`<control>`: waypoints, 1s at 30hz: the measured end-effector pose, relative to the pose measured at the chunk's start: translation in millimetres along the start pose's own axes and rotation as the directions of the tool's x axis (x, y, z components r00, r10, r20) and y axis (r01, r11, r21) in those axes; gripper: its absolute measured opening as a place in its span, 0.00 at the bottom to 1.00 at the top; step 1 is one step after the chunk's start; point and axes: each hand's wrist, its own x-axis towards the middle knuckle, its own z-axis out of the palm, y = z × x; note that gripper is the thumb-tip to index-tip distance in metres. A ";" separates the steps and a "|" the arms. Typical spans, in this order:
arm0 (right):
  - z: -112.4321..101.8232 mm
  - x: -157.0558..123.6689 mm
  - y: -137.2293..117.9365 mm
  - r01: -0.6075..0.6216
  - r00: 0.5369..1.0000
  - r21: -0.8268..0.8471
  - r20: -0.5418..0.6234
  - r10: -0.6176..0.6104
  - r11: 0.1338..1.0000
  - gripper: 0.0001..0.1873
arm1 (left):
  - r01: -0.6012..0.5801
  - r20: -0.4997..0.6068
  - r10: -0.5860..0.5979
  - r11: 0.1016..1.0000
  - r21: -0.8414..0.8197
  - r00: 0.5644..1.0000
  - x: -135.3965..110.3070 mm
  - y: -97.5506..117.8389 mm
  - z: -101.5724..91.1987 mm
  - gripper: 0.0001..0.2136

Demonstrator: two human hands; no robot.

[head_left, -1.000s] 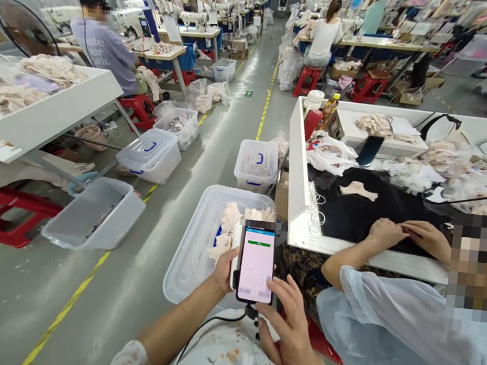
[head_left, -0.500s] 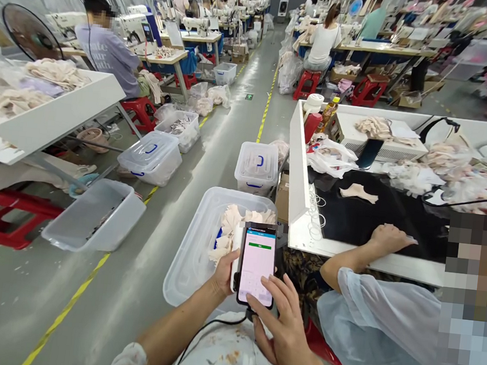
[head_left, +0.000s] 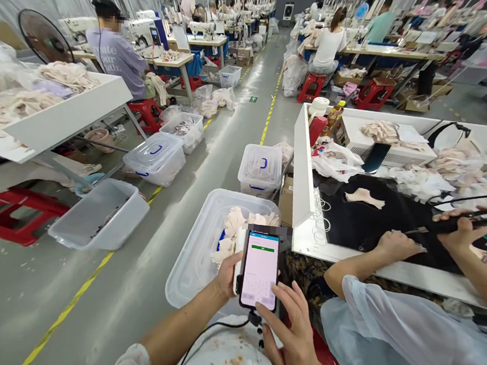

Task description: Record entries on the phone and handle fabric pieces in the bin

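Phone point(head_left: 260, 272) sits face-up, clamped in the left hand point(head_left: 227, 276), apparently steadied for the right hand point(head_left: 294, 330), whose fingers spread apart at its lower edge.

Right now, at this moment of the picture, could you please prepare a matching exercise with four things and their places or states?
Column one:
1. Smartphone
2. Right hand
3. Cream fabric piece
4. Yellow-capped bottle

Column two:
A. Lying flat on the black mat
B. Open, holding nothing
C. Standing at the far left corner of the white table
D. Held in the left hand

Pairs: 1-D, 2-B, 3-A, 4-C
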 end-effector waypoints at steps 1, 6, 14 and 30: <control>0.4 0.1 0.1 0.007 1.000 -0.005 0.010 -0.007 1.000 0.20 | 0.001 -0.001 -0.001 1.000 -0.004 1.000 0.0 -0.4 -0.5 0.36; 2.7 1.8 -1.0 0.016 0.997 -0.040 0.075 -0.013 0.999 0.19 | -0.010 -0.003 0.010 1.000 -0.010 1.000 -0.4 -2.2 -2.7 0.35; 4.5 2.3 -3.3 0.001 0.996 -0.071 0.088 0.006 0.997 0.20 | -0.002 -0.013 0.001 1.000 -0.020 1.000 -0.6 -2.4 -2.1 0.33; 4.3 7.7 0.0 0.069 0.987 -0.046 -0.140 -0.075 0.997 0.19 | -0.017 0.011 0.017 1.000 -0.012 1.000 -3.3 2.2 -3.9 0.30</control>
